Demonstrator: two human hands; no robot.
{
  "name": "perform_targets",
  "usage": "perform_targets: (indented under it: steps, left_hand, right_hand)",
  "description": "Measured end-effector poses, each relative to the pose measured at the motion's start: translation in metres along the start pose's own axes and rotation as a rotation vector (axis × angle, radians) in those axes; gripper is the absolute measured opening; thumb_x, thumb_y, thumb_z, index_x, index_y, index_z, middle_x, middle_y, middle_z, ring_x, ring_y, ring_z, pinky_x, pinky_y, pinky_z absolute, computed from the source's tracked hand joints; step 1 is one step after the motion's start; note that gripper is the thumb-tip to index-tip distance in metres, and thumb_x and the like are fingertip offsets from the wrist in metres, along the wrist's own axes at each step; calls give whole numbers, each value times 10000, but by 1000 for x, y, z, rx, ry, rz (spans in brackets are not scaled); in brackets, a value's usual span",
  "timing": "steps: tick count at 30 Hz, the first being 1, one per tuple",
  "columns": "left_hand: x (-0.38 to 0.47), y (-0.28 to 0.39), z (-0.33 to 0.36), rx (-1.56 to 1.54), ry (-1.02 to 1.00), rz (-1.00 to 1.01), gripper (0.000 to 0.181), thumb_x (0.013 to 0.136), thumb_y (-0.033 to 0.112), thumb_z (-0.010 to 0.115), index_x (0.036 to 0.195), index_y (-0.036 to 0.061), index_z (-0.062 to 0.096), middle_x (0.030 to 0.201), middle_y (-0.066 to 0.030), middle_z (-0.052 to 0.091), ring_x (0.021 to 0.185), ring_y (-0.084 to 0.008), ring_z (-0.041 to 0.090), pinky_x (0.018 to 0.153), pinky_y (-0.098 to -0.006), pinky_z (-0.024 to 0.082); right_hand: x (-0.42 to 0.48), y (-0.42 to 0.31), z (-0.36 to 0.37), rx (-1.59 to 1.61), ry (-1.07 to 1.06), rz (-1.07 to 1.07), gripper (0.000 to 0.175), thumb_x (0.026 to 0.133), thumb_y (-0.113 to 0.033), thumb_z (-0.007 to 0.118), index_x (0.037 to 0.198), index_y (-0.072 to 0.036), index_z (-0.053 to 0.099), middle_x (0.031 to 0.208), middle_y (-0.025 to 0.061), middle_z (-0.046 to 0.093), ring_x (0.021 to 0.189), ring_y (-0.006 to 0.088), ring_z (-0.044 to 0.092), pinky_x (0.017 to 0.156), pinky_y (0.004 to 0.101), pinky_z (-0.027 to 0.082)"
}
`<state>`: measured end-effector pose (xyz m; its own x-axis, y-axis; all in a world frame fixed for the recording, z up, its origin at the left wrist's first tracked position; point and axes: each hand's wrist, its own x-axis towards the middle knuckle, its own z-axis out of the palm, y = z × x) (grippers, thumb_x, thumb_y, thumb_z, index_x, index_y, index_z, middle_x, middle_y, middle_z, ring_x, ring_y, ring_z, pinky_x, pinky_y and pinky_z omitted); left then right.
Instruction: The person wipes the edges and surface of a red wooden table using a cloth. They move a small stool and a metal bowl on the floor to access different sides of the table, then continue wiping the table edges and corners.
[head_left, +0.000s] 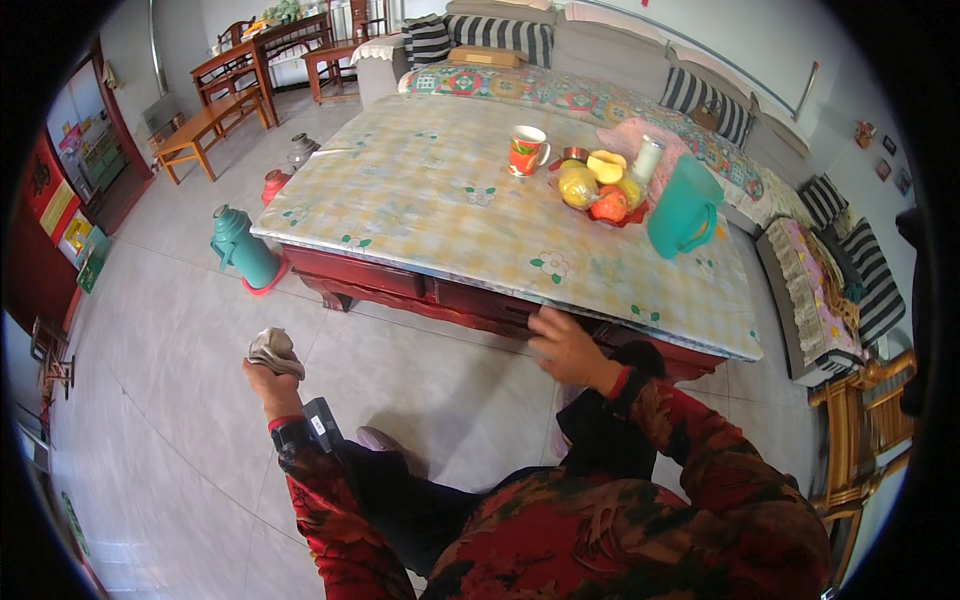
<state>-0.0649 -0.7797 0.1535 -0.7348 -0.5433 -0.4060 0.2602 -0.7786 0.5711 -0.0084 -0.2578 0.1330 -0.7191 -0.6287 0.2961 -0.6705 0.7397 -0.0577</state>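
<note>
Over the tiled floor at the left, my left hand (271, 390) grips a crumpled greyish cloth (276, 352). My right hand (566, 349), slightly blurred, is at the front edge of the low red wooden table, near its drawer fronts (480, 300); its fingers are apart and nothing shows in them. A checked, flowered tablecloth (420, 195) covers the table top. On it stand a red and white mug (527, 154), a red dish of fruit (600, 187), a white cylindrical container (648, 156) and a teal plastic jug (684, 206). A pink cloth (634, 135) lies behind the fruit.
A teal thermos flask (244, 247) stands left of the table, with a red flask (275, 185) and a grey flask (302, 150) behind. A cushioned sofa (600, 49) runs along the far side. A wooden bench (214, 124) is at the upper left, a wooden chair (855, 435) at the right.
</note>
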Motion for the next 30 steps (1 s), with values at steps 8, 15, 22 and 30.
perform_targets:
  steps: [8,15,22,30]
  left_hand:
    - [31,-19,-26,-76,37,7,444,944,398,361,1118,73,608,1098,-79,641,966,-266,623,821,-422,525]
    - [-4,-4,-2,-75,41,123,467,949,432,349,1187,92,563,1118,-100,613,952,-313,605,781,-458,519]
    - [-13,-7,35,45,69,259,519,989,460,303,1285,91,516,1216,-103,590,1096,-266,585,892,-416,499]
    - [61,-21,44,223,248,238,543,974,464,308,1286,80,530,1256,-125,587,1184,-286,561,980,-426,479]
  right_hand:
    - [-53,-48,82,289,-1162,1,522,874,-399,639,1262,-54,583,1209,180,625,1091,382,590,915,464,477]
    - [-80,-92,188,782,-1796,-96,556,872,-392,637,1319,-77,537,1189,126,647,1080,282,606,889,424,493]
    - [-65,-117,217,1073,-2261,89,534,878,-364,613,1354,-158,488,1179,92,629,1069,262,591,757,450,524]
    - [-75,-138,195,1111,-1879,2,651,754,-384,697,1276,-39,517,1192,196,621,1066,351,608,886,461,477]
